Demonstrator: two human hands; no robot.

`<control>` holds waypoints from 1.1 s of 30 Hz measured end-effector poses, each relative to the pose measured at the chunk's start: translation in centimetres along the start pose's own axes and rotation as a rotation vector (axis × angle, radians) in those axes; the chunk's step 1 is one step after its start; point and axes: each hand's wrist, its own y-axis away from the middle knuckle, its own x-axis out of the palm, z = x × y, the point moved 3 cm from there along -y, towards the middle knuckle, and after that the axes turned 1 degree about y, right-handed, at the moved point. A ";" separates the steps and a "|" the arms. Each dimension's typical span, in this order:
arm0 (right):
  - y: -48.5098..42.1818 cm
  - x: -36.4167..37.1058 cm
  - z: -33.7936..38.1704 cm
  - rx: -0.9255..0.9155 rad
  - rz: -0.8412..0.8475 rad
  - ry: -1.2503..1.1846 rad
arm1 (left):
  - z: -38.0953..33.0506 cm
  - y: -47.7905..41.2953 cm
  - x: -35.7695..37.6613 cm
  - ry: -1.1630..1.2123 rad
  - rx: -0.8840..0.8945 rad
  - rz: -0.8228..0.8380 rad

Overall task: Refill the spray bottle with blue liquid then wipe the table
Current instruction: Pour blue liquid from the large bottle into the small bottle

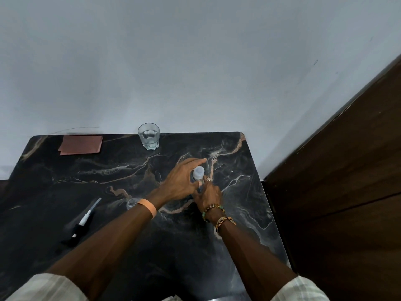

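**Both hands on the bottle, right of centre**

My left hand is wrapping the bottle just under its pale cap: fingers curving round the far side w/ tips poking past the cap, thumb on the near side. My right hand is gripping the body lower down, fingers closed round it. The bottle's sitting roughly upright over the table, between the two hands.

Around: the spray head w/ its dip tube is lying on its side at the left, well apart from the bottle. A small clear item is sitting just beside my left wrist, partly cut off by the arm; can't tell what it is. A glass of clear liquid is standing at the back edge. A folded pinkish cloth is lying at the back-left corner.

Hidden: my hands are covering most of the bottle, so I can't make out its contents, nor whether its base is touching the tabletop.
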 end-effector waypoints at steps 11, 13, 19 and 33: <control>0.0 0.1 -0.1 0.013 -0.017 0.013 | -0.3 0.2 0.2 0.064 -0.024 -0.033; 0.0 0.1 -0.1 0.012 -0.022 0.011 | -0.2 0.0 0.0 0.063 -0.046 -0.041; 0.0 0.1 -0.1 -0.007 -0.013 0.014 | -0.2 0.0 -0.1 0.064 -0.039 -0.034; 0.1 -0.1 0.1 -0.001 -0.009 -0.010 | 0.0 0.1 -0.3 0.073 -0.056 -0.078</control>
